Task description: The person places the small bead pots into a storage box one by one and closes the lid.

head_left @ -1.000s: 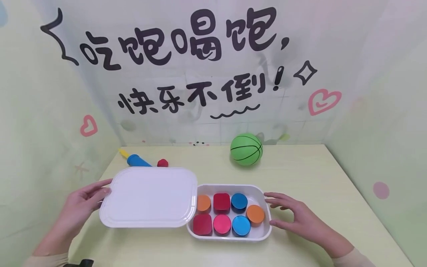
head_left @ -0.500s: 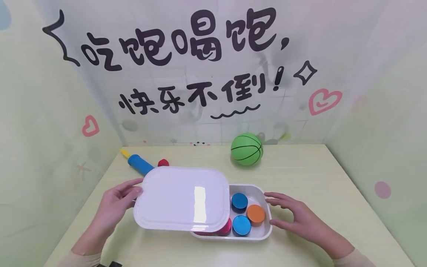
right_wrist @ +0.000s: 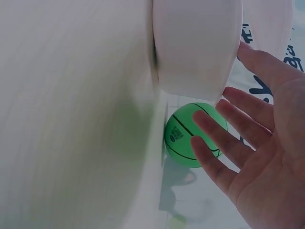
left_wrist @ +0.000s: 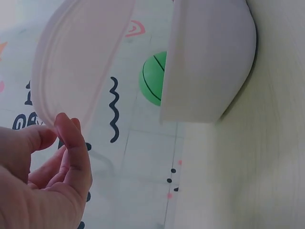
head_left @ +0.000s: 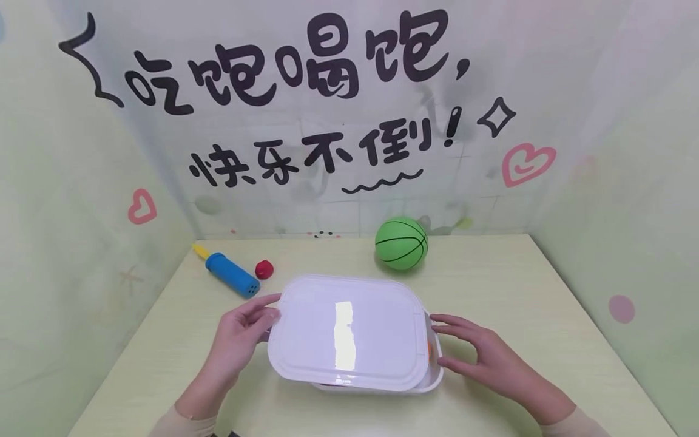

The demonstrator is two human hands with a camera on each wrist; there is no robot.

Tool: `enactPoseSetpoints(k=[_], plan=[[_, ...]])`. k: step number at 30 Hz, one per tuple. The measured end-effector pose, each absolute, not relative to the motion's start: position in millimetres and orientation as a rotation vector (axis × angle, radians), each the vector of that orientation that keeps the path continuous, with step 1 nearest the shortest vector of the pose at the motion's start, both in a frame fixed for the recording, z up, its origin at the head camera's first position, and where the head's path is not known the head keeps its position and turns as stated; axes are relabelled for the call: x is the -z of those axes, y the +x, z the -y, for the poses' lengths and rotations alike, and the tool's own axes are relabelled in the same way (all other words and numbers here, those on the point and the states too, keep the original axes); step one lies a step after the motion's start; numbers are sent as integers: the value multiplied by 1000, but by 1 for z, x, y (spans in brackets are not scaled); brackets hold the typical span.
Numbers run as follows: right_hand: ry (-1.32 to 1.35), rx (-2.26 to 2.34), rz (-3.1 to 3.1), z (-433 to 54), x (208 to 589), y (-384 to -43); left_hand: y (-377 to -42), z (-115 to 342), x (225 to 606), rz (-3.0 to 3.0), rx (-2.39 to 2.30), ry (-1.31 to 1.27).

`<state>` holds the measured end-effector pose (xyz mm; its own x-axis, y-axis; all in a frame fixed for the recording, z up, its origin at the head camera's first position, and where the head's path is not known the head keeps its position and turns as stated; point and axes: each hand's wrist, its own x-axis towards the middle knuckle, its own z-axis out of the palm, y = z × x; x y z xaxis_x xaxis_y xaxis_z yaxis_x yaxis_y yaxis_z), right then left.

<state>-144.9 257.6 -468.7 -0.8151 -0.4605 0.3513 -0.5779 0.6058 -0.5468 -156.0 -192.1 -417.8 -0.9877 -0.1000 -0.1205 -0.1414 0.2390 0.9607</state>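
A white rounded lid (head_left: 311,334) hangs over the white box (head_left: 435,377), covering most of it. My left hand (head_left: 238,340) pinches the lid's left edge between thumb and fingers. In the left wrist view the lid (left_wrist: 81,62) is tilted and stands apart from the box (left_wrist: 205,67). At the box's right end, my right hand (head_left: 486,358) has its fingers spread, with fingertips touching the rim. The right wrist view shows those fingers fairly straight beside the box wall (right_wrist: 198,47). A sliver of an orange round piece (head_left: 429,350) peeks out; the other contents are hidden under the lid.
A green ball (head_left: 401,244) with black lines sits behind the box near the back wall. To the left at the back lie a blue pump (head_left: 233,274) with a yellow tip and a small red object (head_left: 264,269). All stand on a pale wooden table (head_left: 524,285).
My left hand has carried the lid rightward over the box, hiding nearly all the coloured pieces. The blue pump is uncovered. My right hand has stayed by the box's right end.
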Motion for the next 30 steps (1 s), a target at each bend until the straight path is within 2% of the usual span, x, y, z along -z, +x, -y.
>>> enactPoseSetpoints(k=[6, 17, 30], plan=[[871, -921, 2615, -256, 466, -145, -157, 174, 426, -2424, -1925, -241], [778, -1049, 2370, -256, 460, -148, -155, 164, 432, -2411, -1957, -271], [1015, -1155, 1942, -251, 455, -154, -152, 159, 433, -2369, -1970, -232]])
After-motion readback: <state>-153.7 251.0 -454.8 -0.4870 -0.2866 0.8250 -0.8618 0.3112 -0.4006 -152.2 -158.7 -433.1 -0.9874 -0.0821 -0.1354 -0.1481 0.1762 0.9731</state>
